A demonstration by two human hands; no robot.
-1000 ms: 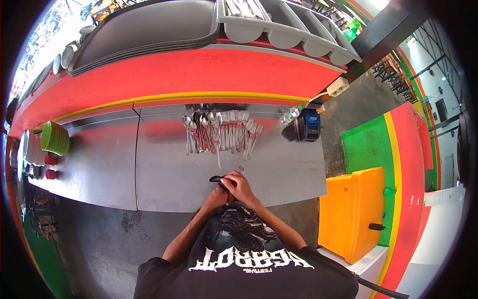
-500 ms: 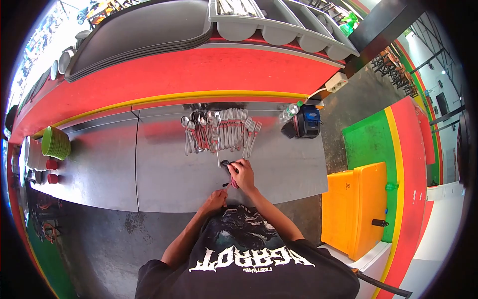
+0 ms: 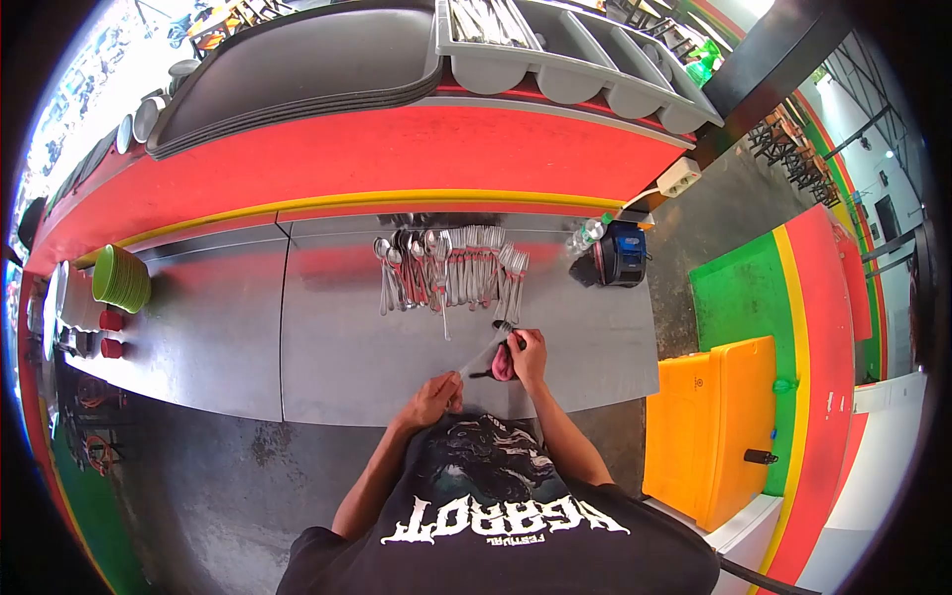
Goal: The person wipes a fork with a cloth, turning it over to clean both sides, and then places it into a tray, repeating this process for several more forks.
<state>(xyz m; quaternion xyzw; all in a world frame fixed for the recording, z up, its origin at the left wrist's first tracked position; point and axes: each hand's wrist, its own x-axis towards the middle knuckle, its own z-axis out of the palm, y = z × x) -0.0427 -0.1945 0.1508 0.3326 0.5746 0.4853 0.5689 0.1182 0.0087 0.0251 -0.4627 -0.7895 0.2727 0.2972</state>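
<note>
My left hand [image 3: 434, 399] is closed near the table's front edge, gripping one end of a slim pale piece of cutlery [image 3: 480, 357]. This slants up and right to my right hand [image 3: 531, 355], whose fingers are closed on a dark cloth [image 3: 505, 327] around its far end. A pink bunched part [image 3: 503, 365] of what seems the same cloth hangs below those fingers. Beyond my hands lies a row of spoons [image 3: 389, 276] and forks [image 3: 478, 268], handles mostly towards me. One long-handled piece [image 3: 445, 307] juts out nearer than the others.
A clear bottle [image 3: 587, 236] and a blue-black bag [image 3: 623, 255] stand at the table's back right. Green stacked bowls [image 3: 123, 279] sit at the left. Dark trays [image 3: 297, 64] and a grey cutlery tray [image 3: 585, 74] rest on the red ledge. A yellow bin [image 3: 684, 436] stands right.
My right hand has moved right with the cloth, away from my left hand. More of the slim piece shows between them. The whole view has shifted slightly.
</note>
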